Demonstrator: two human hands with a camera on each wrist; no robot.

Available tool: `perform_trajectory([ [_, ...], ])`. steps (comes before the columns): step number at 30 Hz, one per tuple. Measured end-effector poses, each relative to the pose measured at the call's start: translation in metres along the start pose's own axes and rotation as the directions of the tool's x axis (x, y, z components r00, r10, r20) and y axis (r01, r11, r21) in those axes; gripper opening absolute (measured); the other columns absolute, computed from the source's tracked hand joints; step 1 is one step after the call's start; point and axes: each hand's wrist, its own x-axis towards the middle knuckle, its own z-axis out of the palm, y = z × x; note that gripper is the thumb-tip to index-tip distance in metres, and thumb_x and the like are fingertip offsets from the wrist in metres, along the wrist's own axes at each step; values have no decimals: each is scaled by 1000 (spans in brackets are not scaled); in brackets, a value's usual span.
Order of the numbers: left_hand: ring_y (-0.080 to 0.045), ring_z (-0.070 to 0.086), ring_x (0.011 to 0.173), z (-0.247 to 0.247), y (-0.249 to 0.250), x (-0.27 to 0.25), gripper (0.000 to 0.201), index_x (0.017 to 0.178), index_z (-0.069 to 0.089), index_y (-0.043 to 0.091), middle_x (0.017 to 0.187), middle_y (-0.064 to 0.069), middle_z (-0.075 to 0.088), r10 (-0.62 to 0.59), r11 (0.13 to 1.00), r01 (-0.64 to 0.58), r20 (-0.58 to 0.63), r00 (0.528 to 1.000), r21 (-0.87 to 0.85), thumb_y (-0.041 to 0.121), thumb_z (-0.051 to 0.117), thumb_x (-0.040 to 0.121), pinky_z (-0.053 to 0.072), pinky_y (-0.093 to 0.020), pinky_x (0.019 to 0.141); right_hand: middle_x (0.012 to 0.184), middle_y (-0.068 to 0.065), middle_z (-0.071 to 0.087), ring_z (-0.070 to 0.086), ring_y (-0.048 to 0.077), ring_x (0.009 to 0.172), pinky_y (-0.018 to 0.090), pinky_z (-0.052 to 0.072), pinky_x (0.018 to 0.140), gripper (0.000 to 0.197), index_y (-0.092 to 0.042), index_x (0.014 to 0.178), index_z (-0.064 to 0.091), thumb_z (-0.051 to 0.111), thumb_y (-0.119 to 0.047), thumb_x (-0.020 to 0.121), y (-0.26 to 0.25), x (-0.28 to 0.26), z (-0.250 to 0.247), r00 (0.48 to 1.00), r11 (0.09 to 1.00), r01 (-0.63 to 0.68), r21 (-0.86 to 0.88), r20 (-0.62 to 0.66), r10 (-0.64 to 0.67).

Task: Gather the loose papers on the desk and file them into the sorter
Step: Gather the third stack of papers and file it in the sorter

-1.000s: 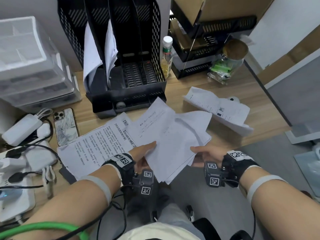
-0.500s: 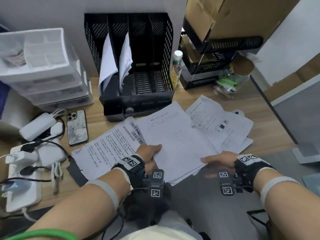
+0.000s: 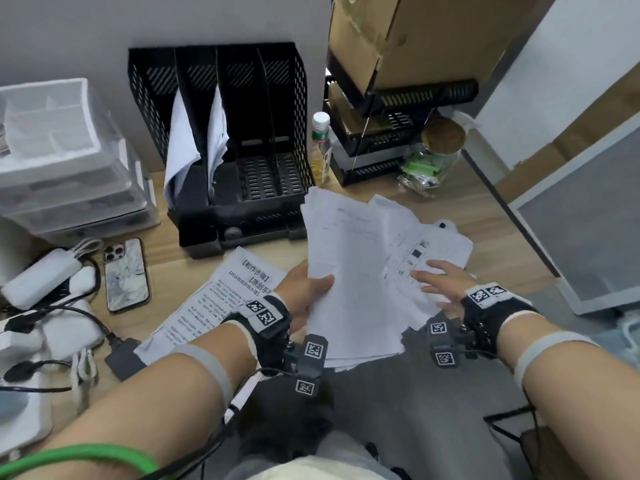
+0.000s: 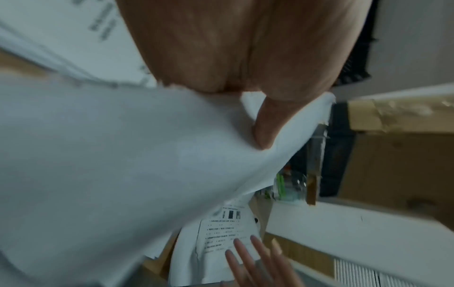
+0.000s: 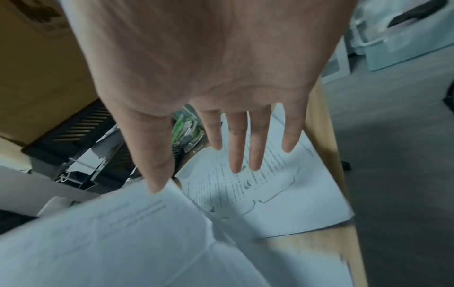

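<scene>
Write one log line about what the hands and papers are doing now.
left hand: grips paper stack | right hand: open over sheets on desk | sorter: two slots filled

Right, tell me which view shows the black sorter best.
The head view: the whole sorter shows, with papers in its two left slots. The left wrist view shows only a blurred dark sliver at its right edge; in the right wrist view I cannot pick it out.

At frame centre the black mesh four-slot sorter (image 3: pixel 221 157) stands on the wooden desk (image 3: pixel 450 216), clear plastic drawers (image 3: pixel 62 161) at left, a marble-patterned phone (image 3: pixel 126 275) below them, stacked white paper sheets (image 3: pixel 356 271) lower right of the sorter.
</scene>
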Motion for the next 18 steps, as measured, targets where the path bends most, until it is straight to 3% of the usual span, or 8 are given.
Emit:
perform_trajectory([
  [2, -38, 69, 107, 6, 13, -2, 34, 125, 66, 13, 124, -20, 70, 27, 991, -36, 73, 997, 126, 5, 62, 92, 53, -55, 99, 144, 3, 51, 54, 21, 126, 46, 40, 106, 86, -29, 146, 35, 80, -45, 74, -9, -3, 0, 998, 999, 31, -9, 57, -30],
  [5, -40, 68, 109, 10, 35, -7, 27, 116, 72, 16, 122, -22, 70, 69, 963, -104, 149, 986, 247, 13, 67, 90, 52, -55, 100, 151, -1, 42, 41, 24, 137, 54, 36, 109, 104, -34, 149, 28, 85, -50, 64, -21, -1, 6, 988, 990, 140, 29, 67, -141],
  [8, -33, 68, 97, 3, 54, -10, 29, 122, 66, 1, 115, -23, 70, 135, 962, -168, 159, 978, 216, 4, 63, 93, 56, -48, 94, 136, -10, 60, 50, 21, 130, 50, 39, 105, 108, -32, 138, 44, 93, -52, 44, -34, -2, 13, 959, 952, 242, 187, 101, -264],
  [10, -25, 72, 84, -5, 65, -12, 25, 118, 68, 1, 103, -16, 73, 178, 956, -206, 148, 973, 208, 1, 61, 94, 61, -38, 81, 121, -7, 70, 57, 21, 124, 45, 42, 103, 92, -22, 131, 54, 92, -38, 48, -46, -9, 18, 930, 890, 301, 342, 101, -353],
  [12, -21, 71, 80, -15, 74, -14, 20, 112, 70, 5, 99, -14, 73, 245, 941, -260, 92, 965, 218, 2, 61, 94, 59, -32, 76, 118, 2, 72, 63, 27, 117, 50, 44, 106, 80, -13, 125, 59, 91, -25, 53, -59, -13, 23, 905, 828, 349, 439, 71, -420],
  [15, -23, 64, 90, -34, 80, -14, 19, 111, 70, 5, 104, -17, 69, 423, 886, -395, -75, 903, 243, 3, 64, 93, 54, -37, 86, 112, 16, 73, 68, 34, 107, 55, 48, 102, 40, -4, 108, 69, 82, -8, 71, -77, -17, 38, 870, 780, 438, 447, 7, -493],
  [18, -26, 66, 99, -48, 80, -14, 29, 120, 65, 0, 113, -20, 70, 504, 858, -460, -202, 840, 230, 5, 66, 92, 53, -42, 95, 105, 12, 75, 70, 30, 102, 54, 52, 97, 13, -15, 94, 74, 74, -13, 80, -90, -26, 62, 796, 760, 587, 277, -31, -604],
])
